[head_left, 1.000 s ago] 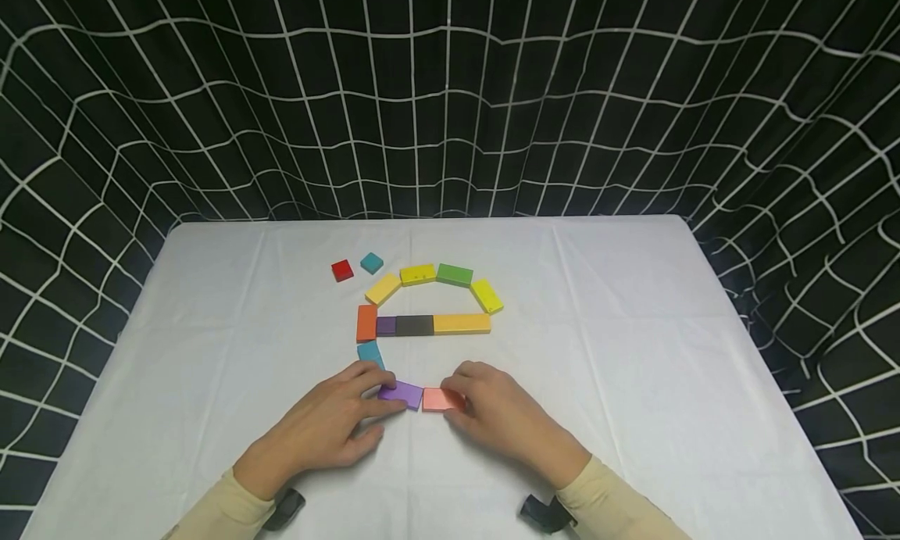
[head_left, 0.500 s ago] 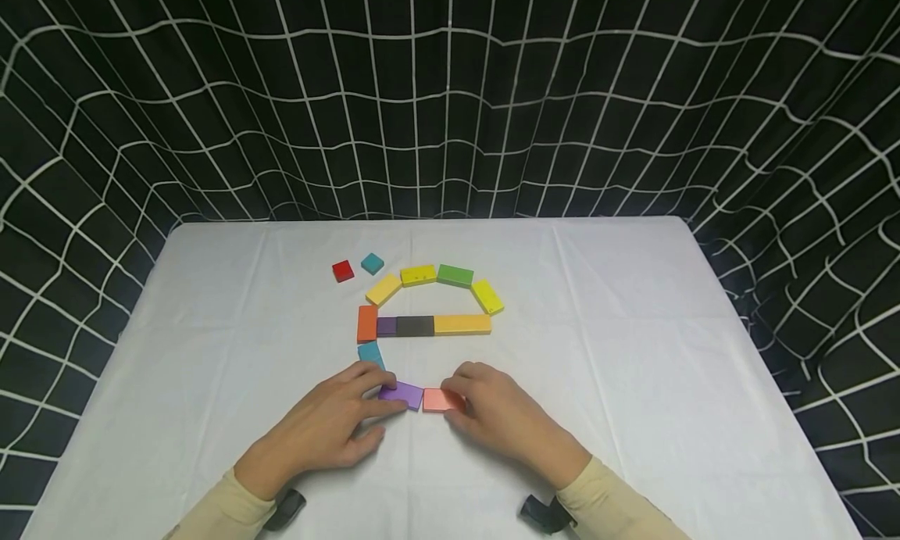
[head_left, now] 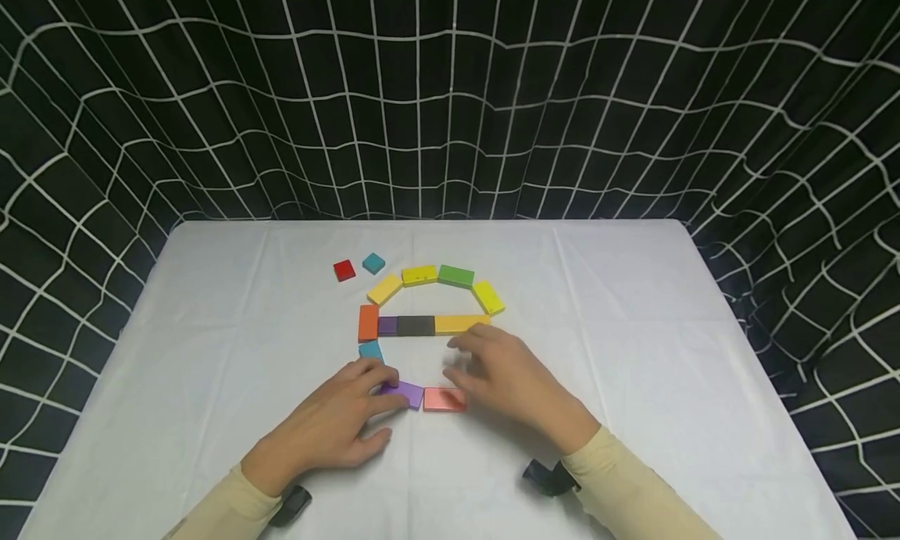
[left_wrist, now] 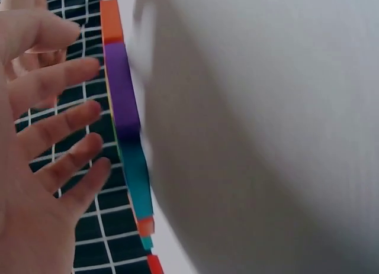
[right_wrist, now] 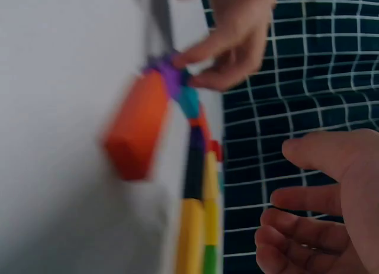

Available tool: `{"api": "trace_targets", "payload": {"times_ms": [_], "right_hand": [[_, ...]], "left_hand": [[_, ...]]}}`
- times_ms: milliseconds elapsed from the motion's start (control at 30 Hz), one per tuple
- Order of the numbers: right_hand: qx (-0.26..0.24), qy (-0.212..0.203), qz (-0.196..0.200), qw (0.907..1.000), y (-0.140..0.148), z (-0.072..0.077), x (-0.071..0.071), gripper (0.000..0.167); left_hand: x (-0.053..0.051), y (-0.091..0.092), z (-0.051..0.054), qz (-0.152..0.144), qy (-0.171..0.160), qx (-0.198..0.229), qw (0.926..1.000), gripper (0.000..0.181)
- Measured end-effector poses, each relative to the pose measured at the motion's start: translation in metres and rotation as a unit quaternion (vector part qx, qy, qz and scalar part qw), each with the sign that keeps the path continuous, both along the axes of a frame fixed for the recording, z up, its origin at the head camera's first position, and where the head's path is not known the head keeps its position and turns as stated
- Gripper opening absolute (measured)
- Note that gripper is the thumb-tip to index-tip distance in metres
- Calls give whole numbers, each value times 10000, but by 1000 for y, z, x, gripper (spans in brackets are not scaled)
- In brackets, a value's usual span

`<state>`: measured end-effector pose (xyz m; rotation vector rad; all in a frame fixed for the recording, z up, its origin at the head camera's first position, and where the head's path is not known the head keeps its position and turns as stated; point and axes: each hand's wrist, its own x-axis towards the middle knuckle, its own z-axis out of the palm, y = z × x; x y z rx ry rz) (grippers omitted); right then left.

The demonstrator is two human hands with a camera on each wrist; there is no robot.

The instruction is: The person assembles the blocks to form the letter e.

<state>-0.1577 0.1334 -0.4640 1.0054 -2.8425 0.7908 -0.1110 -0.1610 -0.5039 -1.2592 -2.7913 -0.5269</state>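
Observation:
My left hand (head_left: 330, 427) rests its fingers on and beside a light purple block (head_left: 410, 394), fingers extended. Partly covered by that hand is a blue block (head_left: 369, 351). Just right of the purple block lies a pink block (head_left: 444, 400), which looks orange-red in the right wrist view. My right hand (head_left: 523, 384) hovers above and right of the pink block, holding nothing, its fingers loosely bent and apart. Its fingertips overlap the lower edge of a long orange-yellow block (head_left: 460, 324) in the head view.
A dark grey block (head_left: 416, 326) and a small dark purple block (head_left: 387, 326) continue the middle row. An orange block (head_left: 369, 323), yellow blocks (head_left: 419, 275) and a green block (head_left: 455, 276) curve above. Small red (head_left: 344, 270) and teal (head_left: 373, 263) blocks lie apart. Netting surrounds the table.
My right hand has let go of the pink block and risen away from it, up and to the right. The pink block stays put. My left hand keeps nearly the same place.

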Motion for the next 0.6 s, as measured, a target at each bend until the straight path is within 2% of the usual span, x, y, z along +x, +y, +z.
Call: {"api": "trace_targets", "payload": {"times_ms": [133,267,433,600], "right_hand": [[-107,-66,-306,9995,-9,25,-28,32],[-85,-304,-498,9983,-28,41,-61,35],[36,-644,-716,9953,-53,44,-95,38],[229,-780,-661,9945,-74,38,-123,42]], "left_hand": [[3,8,-1,-109,77,178,9998,41],[9,18,-2,-218,-48,135,9997,49],[16,28,-1,-289,-202,-100,9993,54],[18,33,2,-320,-187,-318,9988,57]]}}
